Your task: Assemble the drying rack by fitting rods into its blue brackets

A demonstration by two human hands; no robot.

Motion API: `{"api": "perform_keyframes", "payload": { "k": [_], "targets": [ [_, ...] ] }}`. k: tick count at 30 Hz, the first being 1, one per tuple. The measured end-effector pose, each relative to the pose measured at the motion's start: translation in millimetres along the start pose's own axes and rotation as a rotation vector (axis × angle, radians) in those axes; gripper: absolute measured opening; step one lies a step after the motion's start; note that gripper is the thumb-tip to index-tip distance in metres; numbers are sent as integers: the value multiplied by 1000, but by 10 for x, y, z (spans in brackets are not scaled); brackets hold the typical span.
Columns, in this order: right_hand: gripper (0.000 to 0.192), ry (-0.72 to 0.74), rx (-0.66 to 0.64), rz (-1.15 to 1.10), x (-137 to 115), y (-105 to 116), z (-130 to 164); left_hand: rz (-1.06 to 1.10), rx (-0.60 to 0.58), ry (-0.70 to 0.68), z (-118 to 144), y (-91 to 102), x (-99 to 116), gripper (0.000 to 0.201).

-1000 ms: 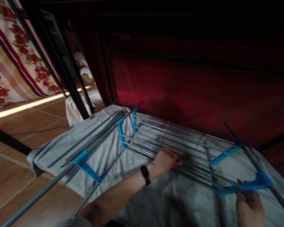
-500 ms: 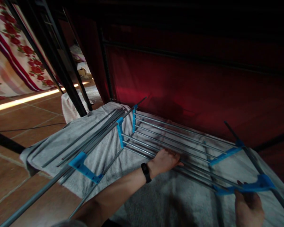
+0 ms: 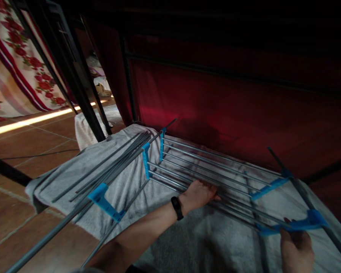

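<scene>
While R hand [image 3: 297, 248] holds bracket [image 3: 304, 226] edge, L hand [image 3: 199, 195] grips rods [image 3: 167, 171].

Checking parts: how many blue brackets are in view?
5: the far left bracket, another just nearer, a third nearest on the left, one far right, and one nearer right, at the right hand. Others may be hidden.

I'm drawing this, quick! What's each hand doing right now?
Left hand: closed on rods.
Right hand: closed, holding a blue bracket.
</scene>
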State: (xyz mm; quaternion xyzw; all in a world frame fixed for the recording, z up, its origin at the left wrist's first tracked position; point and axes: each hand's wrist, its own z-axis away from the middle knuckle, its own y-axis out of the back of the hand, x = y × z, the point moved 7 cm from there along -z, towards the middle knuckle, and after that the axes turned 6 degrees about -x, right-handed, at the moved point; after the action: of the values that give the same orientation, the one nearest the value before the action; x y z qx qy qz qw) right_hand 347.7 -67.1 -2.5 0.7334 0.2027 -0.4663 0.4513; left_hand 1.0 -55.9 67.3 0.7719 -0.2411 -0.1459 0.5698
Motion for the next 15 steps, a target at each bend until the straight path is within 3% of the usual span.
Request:
{"api": "perform_keyframes", "payload": {
  "k": [11,15],
  "targets": [
    [58,-22,-64,-55,65,-57,-69,69,0,-6,62,215,52,46],
    [62,-25,-83,-88,137,-114,-10,98,47,22,-37,393,-84,44]
  ]
}}
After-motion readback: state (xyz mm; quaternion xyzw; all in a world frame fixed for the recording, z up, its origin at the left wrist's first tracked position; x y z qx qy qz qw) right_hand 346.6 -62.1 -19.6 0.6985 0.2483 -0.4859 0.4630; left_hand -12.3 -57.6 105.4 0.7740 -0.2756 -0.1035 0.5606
